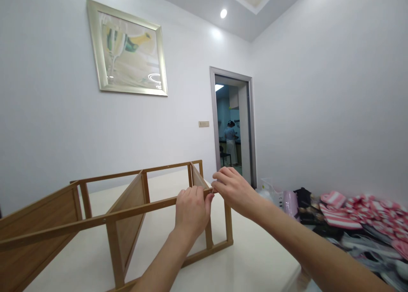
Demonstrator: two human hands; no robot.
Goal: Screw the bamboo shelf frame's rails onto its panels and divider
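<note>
A brown wooden shelf rack (pixel 159 205) lies on its side on a white table, its panel-like shelves standing upright between the rails. My left hand (pixel 193 209) is wrapped over the near upper rail close to the rack's right end, the thumb pointing up by the rail's side. Right beside it, my right hand (pixel 234 191) has its fingers pinched together at the same rail end. Something small and thin shows between the two hands, too small to name. The right fingertips partly hide the rail's corner.
Bare white surface of the table (pixel 248 249) shows right of the rack. Beyond it lie pink-and-white striped cloths (pixel 366 213), a lilac roll-shaped item (pixel 290 205) and other piled things. A framed picture (pixel 130 49) hangs on the wall. Through the doorway stands a person (pixel 230 141).
</note>
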